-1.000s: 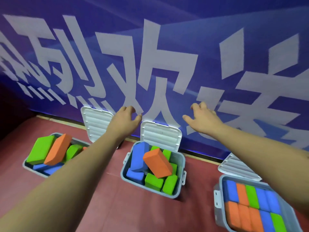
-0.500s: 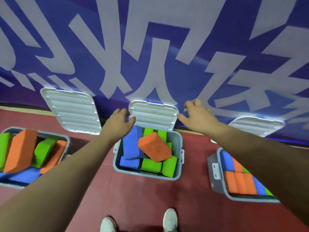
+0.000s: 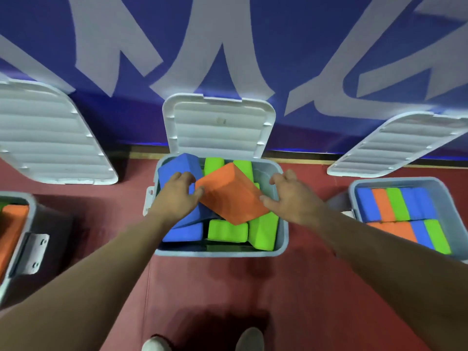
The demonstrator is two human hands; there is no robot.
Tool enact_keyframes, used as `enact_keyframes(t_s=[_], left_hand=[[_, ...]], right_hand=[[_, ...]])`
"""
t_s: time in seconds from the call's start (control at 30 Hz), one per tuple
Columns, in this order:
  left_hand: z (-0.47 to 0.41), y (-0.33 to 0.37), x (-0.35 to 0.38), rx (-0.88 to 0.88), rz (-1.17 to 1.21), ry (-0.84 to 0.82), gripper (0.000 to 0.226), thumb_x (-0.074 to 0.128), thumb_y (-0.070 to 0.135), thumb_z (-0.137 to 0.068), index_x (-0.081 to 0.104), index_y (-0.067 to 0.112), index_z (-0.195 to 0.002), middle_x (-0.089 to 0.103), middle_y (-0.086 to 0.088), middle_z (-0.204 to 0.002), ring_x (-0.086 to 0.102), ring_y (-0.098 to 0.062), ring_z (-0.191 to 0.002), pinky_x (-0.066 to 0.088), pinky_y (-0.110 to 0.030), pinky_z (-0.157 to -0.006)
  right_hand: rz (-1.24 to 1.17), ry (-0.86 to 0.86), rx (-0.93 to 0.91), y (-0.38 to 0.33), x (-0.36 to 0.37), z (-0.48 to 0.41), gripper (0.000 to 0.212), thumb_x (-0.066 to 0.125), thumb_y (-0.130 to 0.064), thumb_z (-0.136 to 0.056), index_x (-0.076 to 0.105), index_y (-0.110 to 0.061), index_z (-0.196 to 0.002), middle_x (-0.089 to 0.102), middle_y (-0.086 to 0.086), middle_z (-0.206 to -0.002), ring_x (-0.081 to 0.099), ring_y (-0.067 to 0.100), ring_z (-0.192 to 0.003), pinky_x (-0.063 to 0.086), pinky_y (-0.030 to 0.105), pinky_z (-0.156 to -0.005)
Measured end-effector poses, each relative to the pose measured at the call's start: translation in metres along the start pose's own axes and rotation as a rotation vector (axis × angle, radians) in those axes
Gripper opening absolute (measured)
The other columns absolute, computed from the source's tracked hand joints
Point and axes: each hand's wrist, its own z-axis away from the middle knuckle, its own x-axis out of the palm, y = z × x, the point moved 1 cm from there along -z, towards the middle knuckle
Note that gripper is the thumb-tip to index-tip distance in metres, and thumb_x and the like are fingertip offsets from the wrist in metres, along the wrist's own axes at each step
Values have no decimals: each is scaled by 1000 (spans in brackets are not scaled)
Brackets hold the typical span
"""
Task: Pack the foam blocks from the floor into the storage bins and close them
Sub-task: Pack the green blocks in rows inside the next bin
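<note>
As seen from the head view, looking steeply down on a red floor (image 3: 228, 287) with three grey storage bins in a row before a blue banner (image 3: 304, 46) with pale lettering. At centre, middle bin (image 3: 220, 253), open, ribbed lid (image 3: 217, 130) standing up at 12 o'clock against the banner. Inside, foam blocks in a loose heap: orange block (image 3: 230, 196) tilted on top, one corner pointing to 6 o'clock; tall blue block (image 3: 177, 164) leaning at 10 o'clock; flat blue block (image 3: 183, 233) low at 7 o'clock; green blocks (image 3: 228, 231) along the near wall from 6 to 5 o'clock, with two more green ends upright at 12 o'clock. Left grip (image 3: 177, 196) at 9 o'clock of the orange block, half spread, fingers loosely curved over the tall blue block, thumb tip touching the orange block's left edge. Right grip (image 3: 291, 196) at 3 o'clock of it, likewise half spread, thumb tip against the right edge, fingers curved above the bin's inner wall, not closed round the block. At 9 o'clock, left bin (image 3: 25, 249), cut by the frame edge, second orange block (image 3: 12, 224) showing inside, left lid (image 3: 50, 138) open and leaning back at 10 o'clock. At 3 o'clock, right bin (image 3: 395, 182), packed blocks (image 3: 395, 203) in tidy rows of blue, orange and green, right lid (image 3: 400, 145) open at 2 o'clock. At 6 o'clock, toes of two pale shoes (image 3: 249, 340) on the floor.
</note>
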Motion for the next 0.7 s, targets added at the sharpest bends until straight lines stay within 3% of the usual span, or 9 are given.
enact_keyframes(t_s=[0.07, 0.2, 0.27, 0.37, 0.43, 0.7], left_hand=[[-19, -9, 26, 46, 6, 13, 42, 60, 43, -90, 56, 12, -119, 54, -5, -118, 53, -25, -111, 39, -32, -86], [-66, -26, 65, 247, 1, 21, 108, 51, 76, -65, 35, 8, -147, 37, -8, -150, 34, -24, -139, 26, -33, -114], [-87, -34, 83, 271, -11, -30, 120, 51, 82, -58, 25, 12, -152, 33, -8, -153, 31, -23, -141, 24, -36, -118], [-103, -48, 106, 290, 10, -68, 101, 53, 85, -62, 39, 23, -141, 56, 0, -130, 53, -23, -118, 41, -42, -104], [-108, -58, 116, 348, 20, -20, 86, 52, 84, -68, 46, 26, -131, 60, 4, -117, 58, -20, -105, 45, -41, -95], [-112, -74, 133, 363, 95, 121, 91, 48, 90, -67, 47, 27, -133, 61, 2, -114, 58, -23, -103, 47, -47, -94]], right_hand=[[-28, 1, -3, 12, 32, -25, 58, 58, -54, -87, 46, -15, -127, 45, 11, -125, 55, 32, -112, 45, 40, -95], [-118, 11, -1, 34, 86, -78, 73, 66, -59, -80, 40, -15, -134, 42, 12, -134, 48, 31, -124, 44, 44, -101], [-188, 11, -12, 41, 108, -102, 86, 71, -59, -77, 35, -16, -141, 41, 12, -140, 44, 30, -130, 41, 43, -105], [-263, -26, -65, 47, 140, -126, 82, 75, -53, -76, 38, -17, -139, 46, 8, -136, 49, 27, -126, 42, 40, -103], [-344, -28, -94, 52, 155, -133, 74, 75, -51, -77, 37, -20, -133, 51, 3, -130, 56, 23, -115, 47, 41, -98], [-363, 12, -168, 57, 167, -137, 69, 71, -56, -80, 32, -26, -129, 54, -3, -129, 59, 17, -106, 48, 38, -92]])
